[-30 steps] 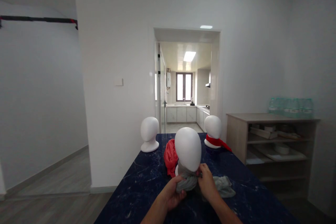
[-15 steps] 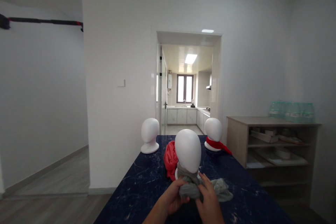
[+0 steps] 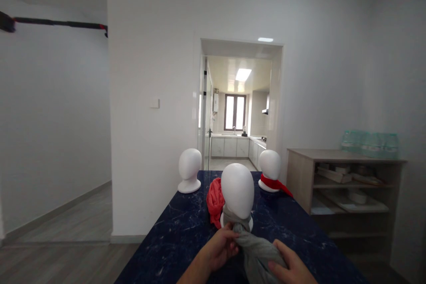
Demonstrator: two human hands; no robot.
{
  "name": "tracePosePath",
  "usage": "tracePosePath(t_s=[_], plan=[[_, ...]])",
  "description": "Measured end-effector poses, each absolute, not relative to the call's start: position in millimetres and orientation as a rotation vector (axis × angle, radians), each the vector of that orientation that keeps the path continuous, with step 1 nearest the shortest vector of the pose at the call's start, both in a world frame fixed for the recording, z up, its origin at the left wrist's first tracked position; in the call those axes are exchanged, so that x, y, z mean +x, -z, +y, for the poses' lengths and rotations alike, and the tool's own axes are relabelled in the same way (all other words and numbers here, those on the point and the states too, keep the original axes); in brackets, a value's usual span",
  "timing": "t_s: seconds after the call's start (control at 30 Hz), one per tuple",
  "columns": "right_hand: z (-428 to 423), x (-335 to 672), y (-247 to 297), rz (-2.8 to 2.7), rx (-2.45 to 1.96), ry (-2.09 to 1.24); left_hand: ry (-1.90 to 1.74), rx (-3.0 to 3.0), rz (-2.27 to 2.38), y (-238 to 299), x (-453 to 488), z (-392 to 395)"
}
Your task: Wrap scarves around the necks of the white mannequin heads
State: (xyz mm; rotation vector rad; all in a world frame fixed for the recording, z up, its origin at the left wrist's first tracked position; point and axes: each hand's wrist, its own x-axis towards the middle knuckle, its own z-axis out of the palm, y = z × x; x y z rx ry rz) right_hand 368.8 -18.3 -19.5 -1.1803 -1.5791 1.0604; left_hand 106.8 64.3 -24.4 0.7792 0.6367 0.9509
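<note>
A white mannequin head (image 3: pixel 237 190) stands upright in front of me on the dark blue marbled table (image 3: pixel 176 230). Around its neck runs a grey scarf (image 3: pixel 261 250), whose loose length hangs forward toward me. Close to the neck, my left hand (image 3: pixel 221 246) is closed with the thumb and fingers pinching the scarf. Lower and to the right, my right hand (image 3: pixel 289 266) grips the hanging length, fingers partly cut off by the frame's bottom edge. A crumpled coral-red cloth (image 3: pixel 215 202) lies behind the head on its left.
Two more white mannequin heads stand farther back: a bare head (image 3: pixel 189 168) at left and another head (image 3: pixel 270 164) at right wearing a red scarf (image 3: pixel 274 183). A wooden shelf unit (image 3: pixel 346 155) carrying wrapped bottles (image 3: pixel 369 144) stands right of the table. A doorway opens onto a kitchen.
My right hand has moved right and down from the neck, drawing the grey scarf out into a long hanging piece. My left hand stays near the neck.
</note>
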Motion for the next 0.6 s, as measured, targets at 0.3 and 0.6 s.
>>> tracePosePath(t_s=[0.3,0.6], plan=[[16.8,477.8,-76.0,-2.085,-1.494,-0.618,-1.008,1.214,1.063,17.4,94.1,78.3],[100.6,532.7,-71.1,-2.119,-1.810,-0.387,-1.116,2.063,1.778,32.6,94.0,83.6]])
